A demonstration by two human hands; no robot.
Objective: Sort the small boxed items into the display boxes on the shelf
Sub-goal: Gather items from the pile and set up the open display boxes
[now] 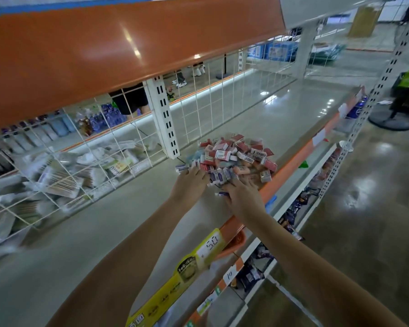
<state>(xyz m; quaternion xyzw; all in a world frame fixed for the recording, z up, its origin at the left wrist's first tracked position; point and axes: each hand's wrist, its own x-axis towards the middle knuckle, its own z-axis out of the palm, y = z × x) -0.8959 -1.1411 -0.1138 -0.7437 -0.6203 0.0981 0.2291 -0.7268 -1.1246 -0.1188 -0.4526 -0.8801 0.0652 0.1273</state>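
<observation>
A heap of small boxed items (234, 154), red, pink, pale blue and purple, lies on the grey shelf (118, 223) near its front edge. My left hand (190, 182) reaches into the heap's near left side, its fingers on a small purple-and-white box (181, 168). My right hand (242, 199) lies at the heap's near edge, fingers among the purple boxes (220, 177), with one small box (222, 194) by the thumb. Whether either hand grips a box is hidden. No display boxes show.
A white wire grid (87, 156) backs the shelf, with bagged goods behind it. An orange shelf (104, 48) hangs low overhead. A white slotted upright (163, 116) stands behind the heap. Price tags (208, 246) line the front edge. A fan base (390, 121) stands on the floor at right.
</observation>
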